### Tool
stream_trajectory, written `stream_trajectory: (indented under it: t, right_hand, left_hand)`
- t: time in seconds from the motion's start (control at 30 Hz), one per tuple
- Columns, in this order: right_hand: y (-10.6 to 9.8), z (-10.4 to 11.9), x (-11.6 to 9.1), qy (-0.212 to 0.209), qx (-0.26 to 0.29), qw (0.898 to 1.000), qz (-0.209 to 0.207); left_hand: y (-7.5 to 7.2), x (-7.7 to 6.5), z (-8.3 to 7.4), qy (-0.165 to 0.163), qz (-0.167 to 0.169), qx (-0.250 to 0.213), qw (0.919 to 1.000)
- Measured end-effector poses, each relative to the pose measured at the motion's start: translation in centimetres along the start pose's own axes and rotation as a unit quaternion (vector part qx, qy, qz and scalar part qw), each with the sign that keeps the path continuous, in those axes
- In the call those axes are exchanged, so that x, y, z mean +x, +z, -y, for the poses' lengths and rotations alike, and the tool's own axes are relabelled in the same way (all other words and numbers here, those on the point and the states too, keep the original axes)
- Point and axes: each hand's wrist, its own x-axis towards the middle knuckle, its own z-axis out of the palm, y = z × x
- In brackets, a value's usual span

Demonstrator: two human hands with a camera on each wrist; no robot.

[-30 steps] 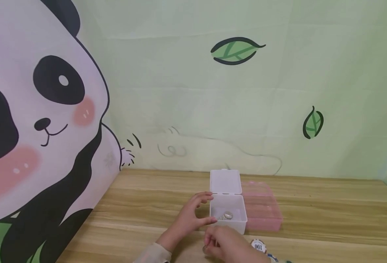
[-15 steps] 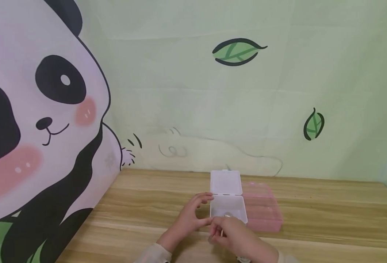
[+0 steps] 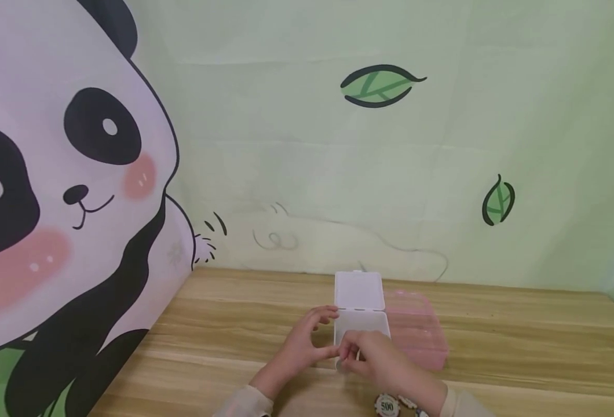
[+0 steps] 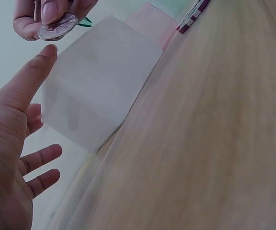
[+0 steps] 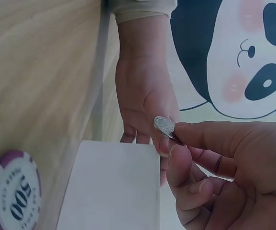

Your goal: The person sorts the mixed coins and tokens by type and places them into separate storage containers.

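Note:
The white plastic box [image 3: 361, 322] stands on the table with its hinged lid [image 3: 359, 291] thrown back. My right hand [image 3: 373, 358] is over the box's near edge, pinching a silver coin [image 5: 164, 126] between thumb and forefinger. In the left wrist view that coin [image 4: 58, 27] shows just above the rim, close to my left thumb. My left hand [image 3: 303, 340] rests at the box's left side, fingers spread and loosely bent, thumb at the near corner. Much of the box's inside is hidden behind my right hand in the head view.
A translucent pink box [image 3: 423, 333] sits right beside the white one. Several poker chips lie near my right forearm, among them a 500 chip [image 3: 387, 405]. Behind the wooden table [image 3: 521, 341] hangs a green cloth [image 3: 307, 145] printed with a panda.
My right hand has moved forward with the coin, from in front of the box to over its near edge. My left hand has stayed at the box's side.

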Motion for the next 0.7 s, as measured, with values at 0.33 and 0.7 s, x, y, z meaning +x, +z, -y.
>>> stream_trajectory:
  t: [0.33, 0.7]
  right_hand:
    - [-1.3, 0.0, 0.5, -0.004, 0.007, 1.0, 0.002]
    - [-2.5, -0.3, 1.2, 0.024, 0.023, 0.999, -0.002]
  left_hand:
    - [0.1, 0.0, 0.1, -0.006, 0.0, -0.002, 1.0]
    - [0.0, 0.0, 0.0, -0.02, 0.006, -0.019, 0.9996]
